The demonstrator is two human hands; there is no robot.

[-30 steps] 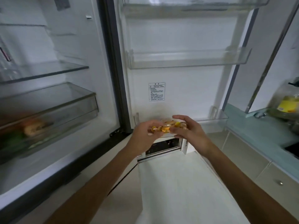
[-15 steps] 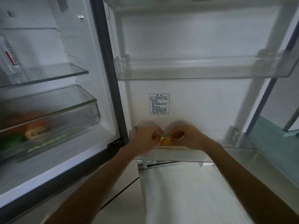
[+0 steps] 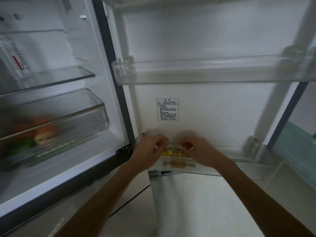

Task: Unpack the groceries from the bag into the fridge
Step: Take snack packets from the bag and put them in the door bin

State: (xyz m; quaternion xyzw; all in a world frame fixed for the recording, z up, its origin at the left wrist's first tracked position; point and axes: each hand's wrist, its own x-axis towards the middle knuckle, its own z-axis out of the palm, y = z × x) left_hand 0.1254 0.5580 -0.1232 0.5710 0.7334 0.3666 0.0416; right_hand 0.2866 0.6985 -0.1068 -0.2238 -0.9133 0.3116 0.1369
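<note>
The fridge stands open, its door swung out to the right. A small yellow packet [image 3: 173, 152] in clear wrapping sits in the lowest clear door bin [image 3: 253, 159]. My left hand [image 3: 148, 149] and my right hand [image 3: 199, 151] meet over it, fingers pinching the packet's top edge from either side. A tan reflection of it shows on the bin's front wall. The grocery bag is out of view.
Another clear door bin [image 3: 205, 72] hangs above. Inside the fridge at left are a glass shelf [image 3: 56, 81] and a clear drawer [image 3: 71, 120] with blurred orange and green produce. A bottle [image 3: 13, 64] stands on the shelf. A teal counter [image 3: 297, 139] lies at right.
Both hands carried the yellow packet forward and lowered it into the bottom door bin. The view came closer to the door.
</note>
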